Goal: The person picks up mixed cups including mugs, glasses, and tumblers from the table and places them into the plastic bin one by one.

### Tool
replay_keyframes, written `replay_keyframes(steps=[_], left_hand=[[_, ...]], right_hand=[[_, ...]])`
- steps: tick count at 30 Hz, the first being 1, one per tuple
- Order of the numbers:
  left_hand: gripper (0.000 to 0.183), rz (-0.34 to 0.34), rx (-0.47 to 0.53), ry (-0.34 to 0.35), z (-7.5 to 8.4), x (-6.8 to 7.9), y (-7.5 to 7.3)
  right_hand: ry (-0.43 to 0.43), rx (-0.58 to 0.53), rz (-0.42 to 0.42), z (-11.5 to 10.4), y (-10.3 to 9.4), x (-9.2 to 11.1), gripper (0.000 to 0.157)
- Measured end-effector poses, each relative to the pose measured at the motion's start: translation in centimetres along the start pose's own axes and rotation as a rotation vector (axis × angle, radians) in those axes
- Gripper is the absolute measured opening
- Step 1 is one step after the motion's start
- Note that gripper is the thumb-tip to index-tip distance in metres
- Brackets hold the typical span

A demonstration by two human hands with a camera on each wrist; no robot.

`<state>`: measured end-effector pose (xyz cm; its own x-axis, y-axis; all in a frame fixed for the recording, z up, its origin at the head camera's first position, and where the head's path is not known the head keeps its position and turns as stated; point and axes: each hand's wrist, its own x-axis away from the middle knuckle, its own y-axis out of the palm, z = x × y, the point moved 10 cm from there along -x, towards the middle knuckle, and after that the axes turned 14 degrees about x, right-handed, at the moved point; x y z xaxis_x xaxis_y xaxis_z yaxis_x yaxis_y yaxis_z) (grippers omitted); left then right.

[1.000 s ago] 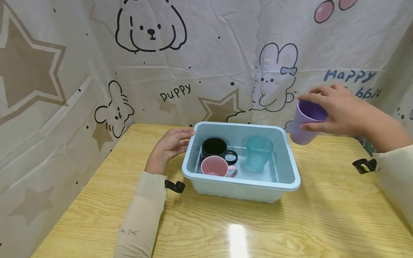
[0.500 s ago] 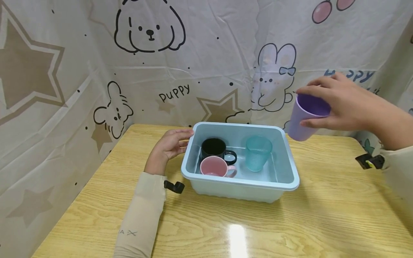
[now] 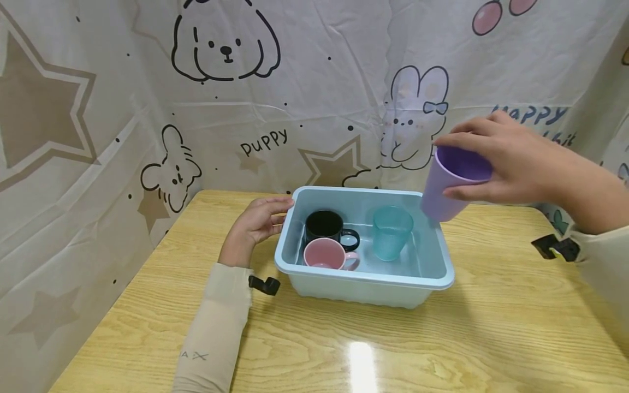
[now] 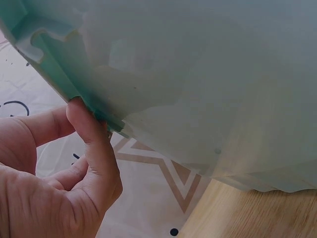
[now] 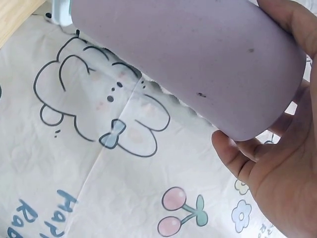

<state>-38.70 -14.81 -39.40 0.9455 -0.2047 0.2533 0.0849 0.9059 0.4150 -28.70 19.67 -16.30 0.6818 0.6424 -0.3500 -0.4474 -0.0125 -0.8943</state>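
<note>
My right hand [image 3: 511, 158] grips a purple plastic cup [image 3: 444, 191] near its mouth, thumb on the near side and fingers on the far side. The cup is tilted and overlaps the right rim of a light blue plastic basin [image 3: 363, 279] in the head view. At the basin's left rim, my left hand [image 3: 260, 221] pinches the edge, as the left wrist view shows with a fingertip [image 4: 81, 111] under the rim. Inside the basin are a black mug [image 3: 324, 225], a pink mug [image 3: 325, 253] and a translucent teal cup [image 3: 392, 232].
The basin stands on a wood-grain table [image 3: 314, 349]. Behind and to the left hangs a printed cloth [image 3: 314, 82] with cartoon animals and stars. Black wrist straps [image 3: 264, 285] sit at both cuffs.
My right hand rose slightly with the purple cup, then moved left and down, bringing it over the basin's right rim. My left hand and the basin's contents stay as they were.
</note>
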Motion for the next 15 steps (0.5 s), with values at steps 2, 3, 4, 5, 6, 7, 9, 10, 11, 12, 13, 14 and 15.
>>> replay_keyframes(steps=[2, 3, 4, 5, 6, 7, 9, 10, 11, 12, 13, 14, 15], left_hand=[[0.04, 0.0, 0.0, 0.0, 0.0, 0.0, 0.0], [0.04, 0.001, -0.001, 0.0, 0.0, 0.0, 0.0], [0.04, 0.001, 0.0, 0.001, 0.0, 0.0, 0.0], [0.04, 0.001, -0.001, 0.0, 0.0, 0.1, 0.0], [0.041, 0.0, 0.0, -0.001, 0.0, 0.1, 0.0], [0.041, 0.0, 0.0, -0.001, 0.0, 0.1, 0.0], [0.04, 0.001, 0.0, 0.0, 0.0, 0.1, 0.0], [0.04, 0.001, 0.002, 0.0, 0.0, 0.1, 0.0], [0.04, 0.001, 0.002, -0.001, 0.0, 0.1, 0.0], [0.039, 0.002, 0.003, 0.0, 0.0, 0.1, 0.0], [0.038, 0.004, 0.005, 0.001, 0.1, 0.1, 0.0], [0.036, 0.005, 0.006, 0.001, 0.1, 0.1, 0.0], [0.035, 0.005, 0.007, 0.001, 0.1, 0.1, -0.1]], right_hand=[[-0.009, -0.012, 0.0, -0.4, 0.0, -0.1, 0.081], [-0.013, -0.018, -0.002, -0.6, 0.0, -0.1, 0.081], [-0.02, -0.023, 0.002, -0.9, 0.0, -0.1, 0.08], [-0.028, -0.028, 0.005, -1.1, 0.0, -0.1, 0.079], [-0.036, -0.036, 0.009, -1.3, 0.0, -0.1, 0.079], [-0.042, -0.039, 0.01, -1.6, 0.0, -0.1, 0.078], [-0.057, -0.044, 0.017, -2.1, 0.0, -0.2, 0.078], [-0.065, -0.043, 0.02, -2.3, 0.0, -0.2, 0.077], [-0.069, -0.042, 0.019, -2.5, 0.1, -0.2, 0.077], [-0.073, -0.045, 0.021, -2.7, 0.1, -0.3, 0.077], [-0.077, -0.044, 0.017, -2.9, 0.2, -0.3, 0.077], [-0.081, -0.042, 0.014, -3.1, 0.3, -0.3, 0.077], [-0.087, -0.037, 0.011, -3.4, 0.4, -0.3, 0.077]])
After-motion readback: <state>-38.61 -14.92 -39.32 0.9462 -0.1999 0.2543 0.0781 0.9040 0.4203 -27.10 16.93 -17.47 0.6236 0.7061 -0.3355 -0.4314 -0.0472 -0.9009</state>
